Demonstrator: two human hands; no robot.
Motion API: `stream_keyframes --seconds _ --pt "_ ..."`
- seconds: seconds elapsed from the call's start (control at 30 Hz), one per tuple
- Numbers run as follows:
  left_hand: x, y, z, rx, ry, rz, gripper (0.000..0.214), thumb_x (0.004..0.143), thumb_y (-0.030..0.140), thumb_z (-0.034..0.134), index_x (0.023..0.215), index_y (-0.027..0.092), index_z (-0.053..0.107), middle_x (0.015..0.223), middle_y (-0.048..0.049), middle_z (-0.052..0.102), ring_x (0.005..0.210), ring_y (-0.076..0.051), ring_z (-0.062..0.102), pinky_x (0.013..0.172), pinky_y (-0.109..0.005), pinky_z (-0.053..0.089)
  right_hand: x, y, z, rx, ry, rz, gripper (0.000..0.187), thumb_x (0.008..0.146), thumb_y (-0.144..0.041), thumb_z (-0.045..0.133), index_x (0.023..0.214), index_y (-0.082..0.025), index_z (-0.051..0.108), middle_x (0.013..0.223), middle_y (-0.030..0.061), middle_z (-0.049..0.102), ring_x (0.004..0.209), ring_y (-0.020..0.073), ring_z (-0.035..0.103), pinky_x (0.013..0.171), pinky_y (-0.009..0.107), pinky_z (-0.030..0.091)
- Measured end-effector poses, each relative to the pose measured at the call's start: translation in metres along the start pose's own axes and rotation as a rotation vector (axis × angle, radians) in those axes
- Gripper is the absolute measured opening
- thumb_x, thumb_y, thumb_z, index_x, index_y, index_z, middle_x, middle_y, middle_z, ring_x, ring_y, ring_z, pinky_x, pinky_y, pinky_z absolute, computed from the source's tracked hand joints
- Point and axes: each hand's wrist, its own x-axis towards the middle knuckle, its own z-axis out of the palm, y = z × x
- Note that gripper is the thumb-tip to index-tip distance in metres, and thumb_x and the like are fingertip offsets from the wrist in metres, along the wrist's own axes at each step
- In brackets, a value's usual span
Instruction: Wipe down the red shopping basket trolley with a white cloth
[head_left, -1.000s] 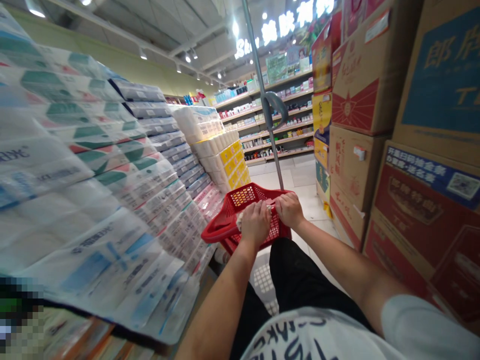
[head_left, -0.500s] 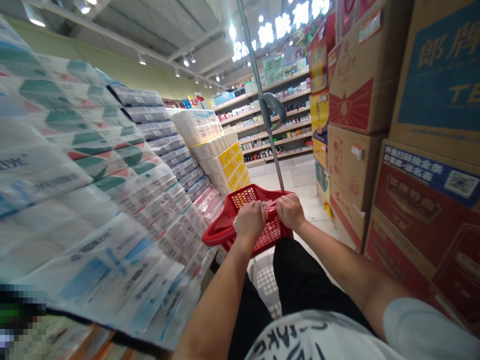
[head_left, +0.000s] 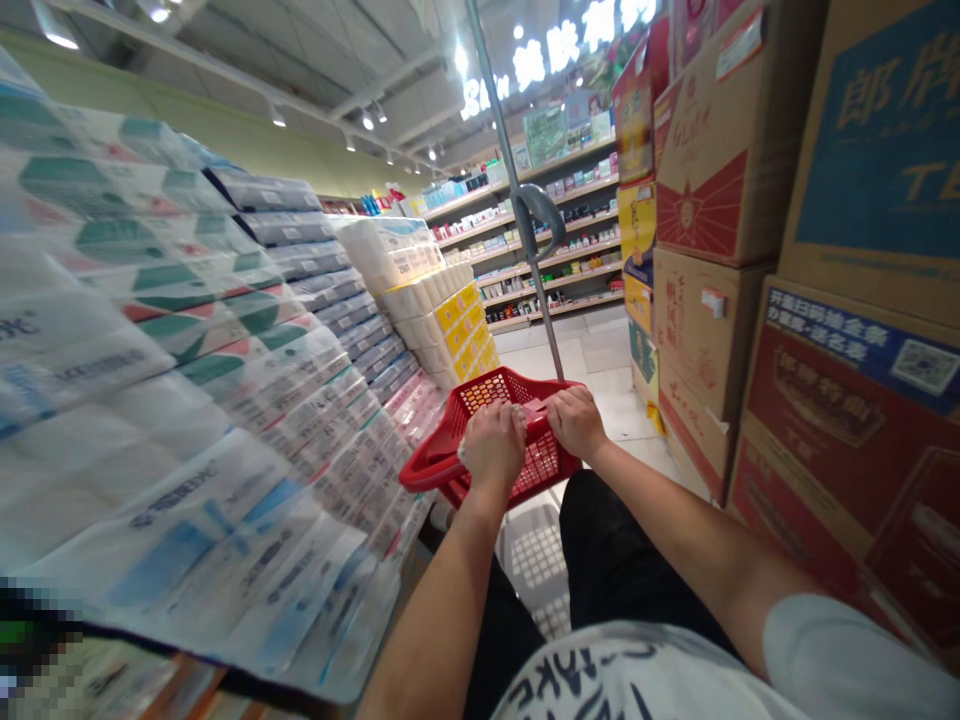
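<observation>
A red plastic shopping cart (head_left: 433, 472) with perforated walls stands before me, tilted in the view. Both of my hands rest on its near side. My left hand (head_left: 493, 440) has its fingers wrapped over the handlebar, with a pale beaded band around the wrist. Just right of it, my right hand (head_left: 574, 420) is also closed over the bar. Between the two hands a small pinkish label (head_left: 534, 405) shows on the bar. A grey metal pole (head_left: 501, 120) with a curved hook (head_left: 553, 222) rises at the cart's far right. Most of the basket's inside is hidden.
Stacked tissue packs (head_left: 225, 520) line the left side closely. On the right, cardboard cartons (head_left: 697, 340) form a tall wall. A pale tiled floor (head_left: 592, 355) runs ahead to stocked shelves (head_left: 555, 240). Yellow-and-white packs (head_left: 461, 330) stand beyond the cart's left side.
The cart, its pole and both hands sit slightly further left in view. My legs have shifted, uncovering more light grid pattern below the cart. Both hands keep their hold.
</observation>
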Motion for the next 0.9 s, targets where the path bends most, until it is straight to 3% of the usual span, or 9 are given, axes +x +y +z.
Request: stream_keyframes --seconds 0.1,0.2,0.3,0.4,0.47,0.67,0.77,0.9 --pt "-0.027 0.000 0.013 -0.018 0.129 0.197 0.040 0.093 0.029 0.040 0.130 0.021 0.050 0.130 -0.0081 0.057 0.123 -0.027 0.046 0.104 -0.044 0.032 -0.001 0.004 -0.001 -0.008 0.030 -0.015 0.028 0.094 -0.021 0.039 0.075 -0.019 0.060 0.074 0.0052 0.059 0.080 0.0208 0.048 0.084 0.036 0.034" --pt "-0.037 -0.003 0.013 -0.018 0.131 0.276 0.041 0.092 0.029 0.042 0.133 0.024 0.048 0.132 -0.0063 0.056 0.124 -0.028 0.045 0.104 -0.044 0.031 -0.002 0.005 -0.003 -0.012 0.035 -0.023 0.027 0.094 -0.021 0.040 0.075 -0.019 0.060 0.073 0.0050 0.059 0.079 0.0208 0.048 0.083 0.037 0.035" --pt "-0.023 -0.007 -0.002 -0.048 0.056 0.111 0.037 0.095 0.035 0.035 0.124 0.024 0.055 0.121 -0.0069 0.062 0.111 -0.025 0.054 0.095 -0.039 0.039 -0.002 0.003 -0.003 -0.015 0.034 -0.024 0.028 0.094 -0.021 0.040 0.074 -0.019 0.060 0.073 0.0049 0.059 0.079 0.0206 0.048 0.083 0.037 0.035" --pt "-0.006 -0.009 -0.016 -0.085 -0.054 -0.079 0.040 0.097 0.037 0.027 0.102 0.023 0.064 0.099 -0.0053 0.068 0.091 -0.020 0.061 0.083 -0.034 0.043 -0.002 0.001 -0.001 -0.017 0.034 -0.023 0.028 0.094 -0.021 0.040 0.074 -0.019 0.060 0.073 0.0048 0.059 0.079 0.0205 0.049 0.083 0.037 0.035" --pt "-0.005 -0.009 -0.017 -0.093 -0.067 -0.075 0.039 0.097 0.037 0.027 0.101 0.023 0.064 0.097 -0.0053 0.068 0.090 -0.021 0.061 0.083 -0.034 0.044 -0.002 0.000 0.000 -0.017 0.040 -0.021 0.028 0.094 -0.021 0.040 0.074 -0.019 0.060 0.073 0.0048 0.059 0.080 0.0205 0.048 0.083 0.037 0.035" --pt "-0.033 -0.008 -0.003 -0.122 0.113 0.142 0.038 0.093 0.032 0.039 0.126 0.020 0.054 0.125 -0.0077 0.060 0.117 -0.026 0.050 0.104 -0.042 0.033 -0.005 0.004 -0.002 -0.016 0.053 -0.022 0.029 0.094 -0.020 0.039 0.074 -0.019 0.059 0.073 0.0049 0.058 0.079 0.0207 0.048 0.083 0.037 0.034" --pt "-0.024 -0.012 -0.007 -0.150 0.051 0.103 0.035 0.095 0.034 0.035 0.119 0.023 0.058 0.117 -0.0056 0.064 0.110 -0.023 0.056 0.097 -0.037 0.040 -0.005 0.003 -0.003 -0.020 0.040 -0.021 0.029 0.094 -0.021 0.039 0.074 -0.019 0.059 0.073 0.0049 0.058 0.079 0.0207 0.048 0.083 0.037 0.034" --pt "0.003 -0.025 -0.014 -0.156 -0.119 -0.048 0.037 0.097 0.035 0.028 0.103 0.023 0.063 0.101 -0.0040 0.069 0.091 -0.019 0.063 0.080 -0.031 0.048 -0.004 -0.001 -0.003 -0.012 0.026 -0.017 0.028 0.094 -0.021 0.039 0.075 -0.020 0.059 0.074 0.0048 0.058 0.080 0.0205 0.048 0.083 0.037 0.034"
